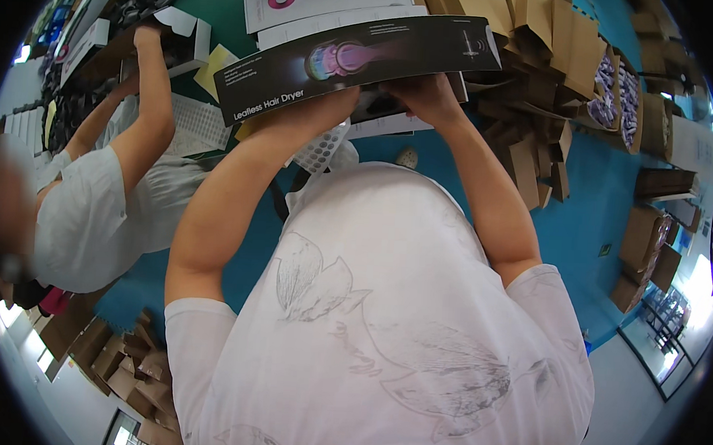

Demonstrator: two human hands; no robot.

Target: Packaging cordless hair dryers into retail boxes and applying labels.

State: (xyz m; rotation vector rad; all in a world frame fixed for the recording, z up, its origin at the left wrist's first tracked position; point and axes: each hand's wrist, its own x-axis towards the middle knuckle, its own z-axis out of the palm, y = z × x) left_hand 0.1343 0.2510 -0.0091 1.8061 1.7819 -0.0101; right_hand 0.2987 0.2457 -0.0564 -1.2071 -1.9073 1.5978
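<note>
Packing workshop: many cardboard boxes (640, 241), a co-worker (82, 220) alongside

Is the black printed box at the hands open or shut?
Open, it appears: its black lid is raised, and the left hand and right hand reach under it.

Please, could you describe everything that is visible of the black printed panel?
The black panel looks like thin cardboard, printed with pale lettering and a colourful round picture. It appears bowed, its right end higher in view. A white box lies beyond. The left hand and right hand are at its lower edge, partly hidden; contact is unclear.
</note>
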